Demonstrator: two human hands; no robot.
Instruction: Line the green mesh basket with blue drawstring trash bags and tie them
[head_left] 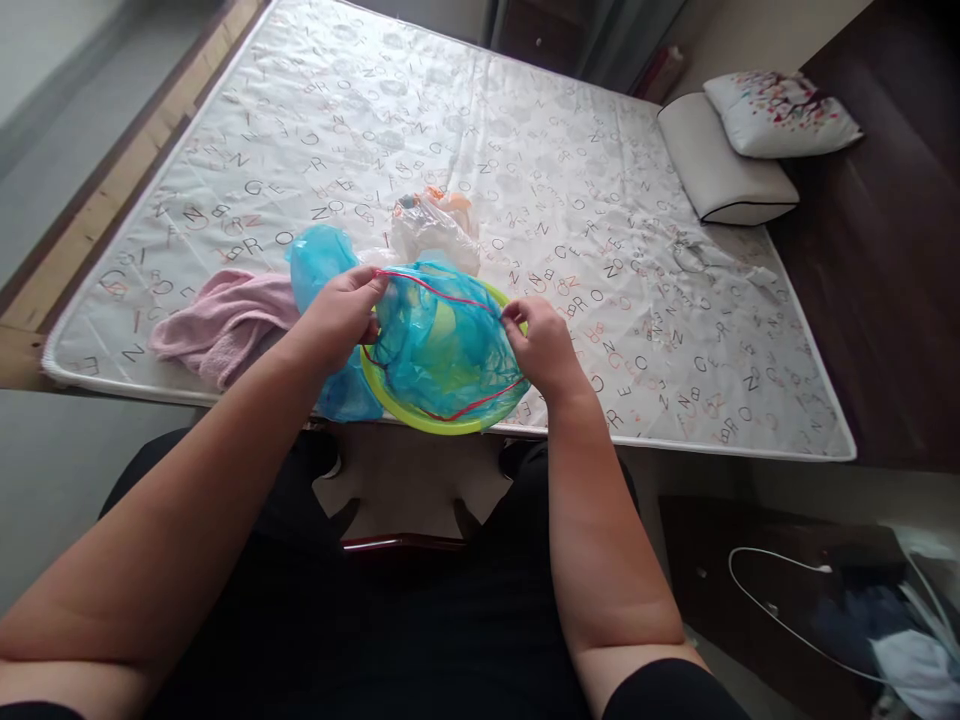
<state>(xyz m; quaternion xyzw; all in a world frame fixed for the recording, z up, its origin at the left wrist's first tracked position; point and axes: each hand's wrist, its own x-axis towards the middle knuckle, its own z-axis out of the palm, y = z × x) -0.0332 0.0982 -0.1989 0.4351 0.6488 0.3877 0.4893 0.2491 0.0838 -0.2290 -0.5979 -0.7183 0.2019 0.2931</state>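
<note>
A thin blue plastic bag point(427, 345) with a red drawstring round its mouth lies spread inside a yellow-green basin point(450, 427) at the mattress edge. My left hand point(347, 310) pinches the bag's rim at the left, by the red string. At the right, my right hand point(536, 340) has its fingertips closed on the same rim. Part of the bag hangs outside the basin, low on the left. Next to my left hand, another puffed-up piece of blue plastic point(322, 262) rises; whether it joins this bag I cannot tell.
A pink towel point(229, 322) lies left of the basin. Behind it sits a crumpled clear plastic bag point(435, 225) with orange bits. The letter-printed mattress point(555, 180) carries two pillows point(727, 165) at the far right. A white cable point(757, 590) lies on a dark surface at lower right.
</note>
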